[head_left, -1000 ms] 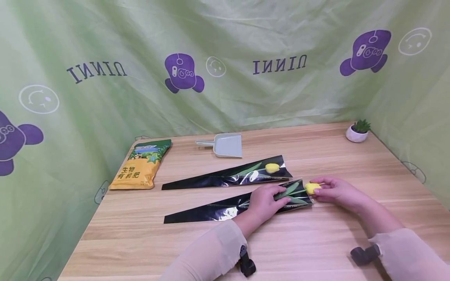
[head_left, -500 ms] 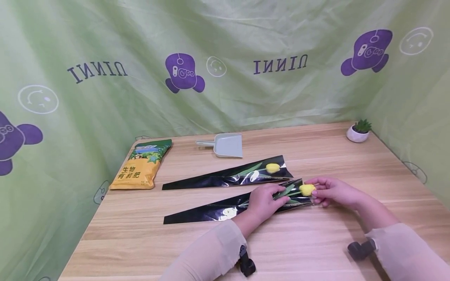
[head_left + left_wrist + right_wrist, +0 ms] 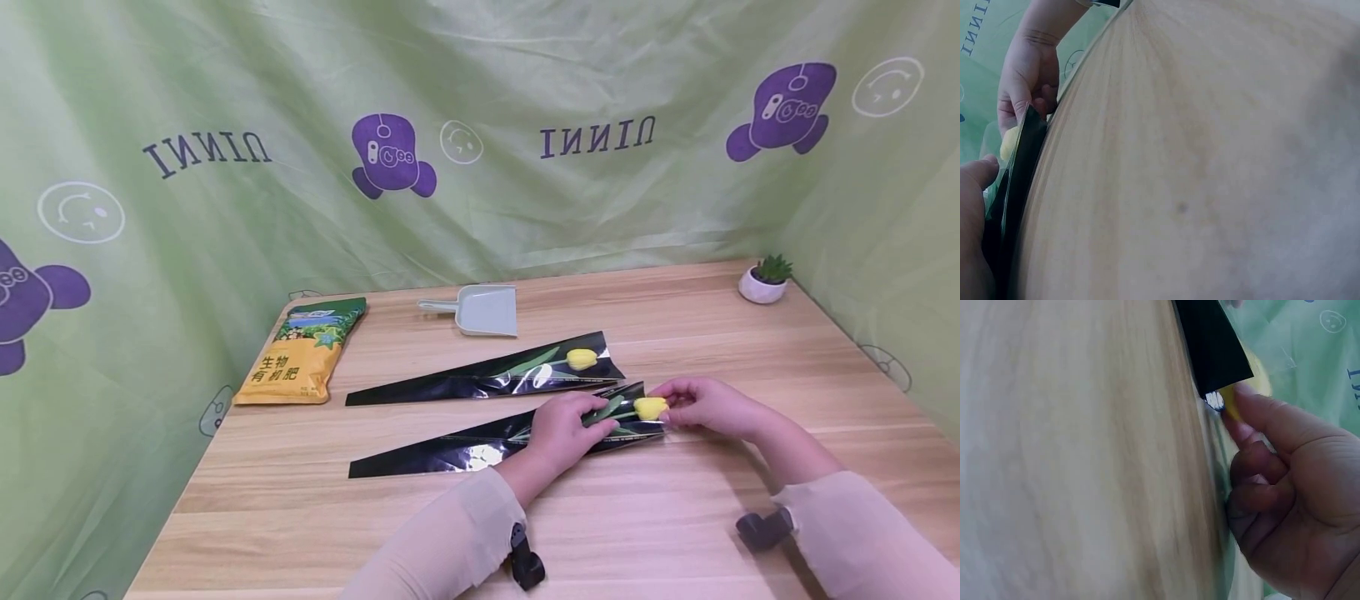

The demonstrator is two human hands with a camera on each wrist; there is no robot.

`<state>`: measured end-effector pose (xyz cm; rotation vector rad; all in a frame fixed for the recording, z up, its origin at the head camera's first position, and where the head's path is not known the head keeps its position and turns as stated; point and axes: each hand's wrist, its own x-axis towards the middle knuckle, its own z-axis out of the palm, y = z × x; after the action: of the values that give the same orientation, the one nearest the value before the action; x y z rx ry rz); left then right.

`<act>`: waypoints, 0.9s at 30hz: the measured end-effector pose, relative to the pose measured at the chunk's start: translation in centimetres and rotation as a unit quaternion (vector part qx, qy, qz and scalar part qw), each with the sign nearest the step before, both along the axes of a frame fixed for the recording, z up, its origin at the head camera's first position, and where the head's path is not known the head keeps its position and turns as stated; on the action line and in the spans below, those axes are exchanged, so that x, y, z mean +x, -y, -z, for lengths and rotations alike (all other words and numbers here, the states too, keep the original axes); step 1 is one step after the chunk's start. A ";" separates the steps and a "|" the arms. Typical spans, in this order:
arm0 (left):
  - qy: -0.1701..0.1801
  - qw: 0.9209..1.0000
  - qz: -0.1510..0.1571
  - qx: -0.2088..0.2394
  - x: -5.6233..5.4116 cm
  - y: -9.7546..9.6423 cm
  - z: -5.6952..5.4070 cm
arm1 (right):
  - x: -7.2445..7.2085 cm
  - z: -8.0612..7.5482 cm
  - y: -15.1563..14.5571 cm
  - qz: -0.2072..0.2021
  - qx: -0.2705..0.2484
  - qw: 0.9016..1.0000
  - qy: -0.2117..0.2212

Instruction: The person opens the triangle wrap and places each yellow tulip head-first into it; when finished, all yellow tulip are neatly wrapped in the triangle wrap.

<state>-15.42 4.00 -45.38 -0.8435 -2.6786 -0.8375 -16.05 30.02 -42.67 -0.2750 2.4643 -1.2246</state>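
Note:
A yellow artificial tulip (image 3: 649, 408) lies mostly inside a black-and-clear flower sleeve (image 3: 427, 454), its bloom at the wide mouth. My right hand (image 3: 708, 406) pinches the bloom between thumb and fingers; in the right wrist view the thumb (image 3: 1266, 409) meets yellow petals at the sleeve's edge. Across the sleeve's wide part, my left hand (image 3: 562, 429) holds the film down around the green leaves (image 3: 611, 408). Its thumb shows beside the sleeve in the left wrist view, the other fingers hidden. Behind lies a second sleeve (image 3: 405, 390) with another yellow tulip (image 3: 581, 359) inside.
On the wooden table (image 3: 300, 525), a yellow and green fertilizer bag (image 3: 288, 358) lies at the back left. A pale dustpan (image 3: 483, 310) is behind the sleeves. Near the back right corner stands a small potted succulent (image 3: 763, 287). Green printed cloth (image 3: 487, 217) hangs around the table.
My right hand has moved left, sliding the tulip deeper into the front sleeve, so the bloom now sits within its mouth. My left hand stays in place on the sleeve.

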 end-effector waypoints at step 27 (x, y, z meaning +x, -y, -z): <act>-0.008 1.000 0.015 -0.009 -0.1 0.1 -0.4 | -0.1 0.4 2.6 -0.013 -0.043 0.999 0.007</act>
<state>-15.57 3.93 -44.93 -0.8930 -2.6690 -0.8106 -16.18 27.39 -43.12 -0.3202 2.3916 -1.3181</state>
